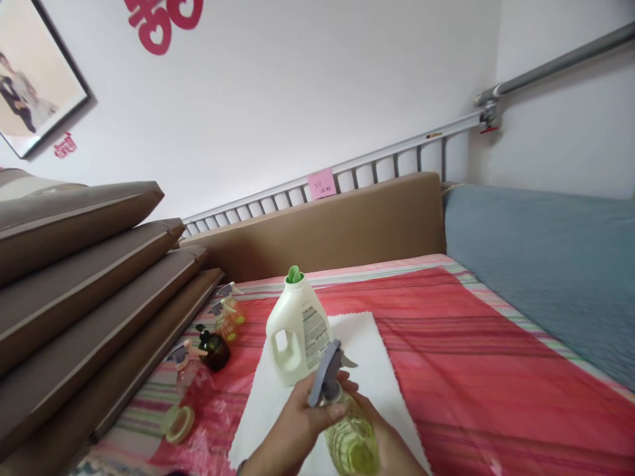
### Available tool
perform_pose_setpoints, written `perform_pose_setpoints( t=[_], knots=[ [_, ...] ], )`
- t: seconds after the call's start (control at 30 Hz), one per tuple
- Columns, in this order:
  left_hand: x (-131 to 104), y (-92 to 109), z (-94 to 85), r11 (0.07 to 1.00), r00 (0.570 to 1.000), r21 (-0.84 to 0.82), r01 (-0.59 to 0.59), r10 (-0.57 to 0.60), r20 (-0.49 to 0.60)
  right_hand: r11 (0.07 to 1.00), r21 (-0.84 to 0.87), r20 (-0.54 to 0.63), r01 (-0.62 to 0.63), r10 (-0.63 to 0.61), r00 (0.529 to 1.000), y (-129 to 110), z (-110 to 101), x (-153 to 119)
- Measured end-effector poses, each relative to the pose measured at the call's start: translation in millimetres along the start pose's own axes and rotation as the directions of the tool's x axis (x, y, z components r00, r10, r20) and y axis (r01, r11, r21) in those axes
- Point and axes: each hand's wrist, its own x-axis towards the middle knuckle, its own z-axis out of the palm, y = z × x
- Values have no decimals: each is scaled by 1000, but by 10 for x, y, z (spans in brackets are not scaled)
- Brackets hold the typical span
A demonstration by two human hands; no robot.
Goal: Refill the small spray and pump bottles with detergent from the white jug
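A spray bottle (351, 437) with a clear yellow-green ribbed body and a grey trigger head is between my hands at the bottom centre. My left hand (296, 423) is closed around its neck, just under the trigger head, with the thumb across the front. Behind the body my right hand (389, 441) wraps the bottle from the right side; most of its fingers are hidden. Just beyond stands a white detergent jug (292, 324), upright and uncapped, a green pouring spout showing at its mouth. The jug stands on a white cloth (370, 344).
To the left stand a pink spray bottle (192, 382), a dark pump bottle (214, 350) and orange-yellow spray bottles (227, 318). A pale green cap (179, 424) lies nearby. Brown cushions (99, 264) are stacked at the left. A red cover (446, 350) spreads underneath; a brown backrest (322, 231) borders the back.
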Motion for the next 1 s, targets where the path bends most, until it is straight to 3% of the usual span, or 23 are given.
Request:
perform_pose_setpoints(
  t=[0.17,0.3,0.37,0.5,0.63,0.73,0.87,1.0],
  knots=[
    [13,16,37,981,980,176,-80,110,-168,986,-94,-35,-135,132,991,-124,-13,-9],
    [-18,27,-10,991,999,135,-23,29,-40,970,-139,-87,-201,190,978,-172,-26,-42],
    [-10,15,-38,990,999,143,-18,22,-26,970,-143,-110,-198,183,977,-157,-30,-53],
    [32,-42,-5,975,969,188,-116,153,-194,976,-145,-126,-163,145,981,-132,-22,-56],
    [-13,-60,108,955,921,266,-129,215,-325,981,-156,-120,-111,93,988,-135,-22,-56],
    [-77,-37,144,969,945,208,-133,187,-267,979,-149,-116,-140,123,986,-158,-41,-59],
    [-85,-23,89,998,989,19,-64,66,-132,975,-132,-132,-179,162,978,-176,-58,-67],
    [-18,-90,48,994,965,52,-98,108,-239,972,-158,-151,-173,149,977,-104,-29,-70]
  ],
)
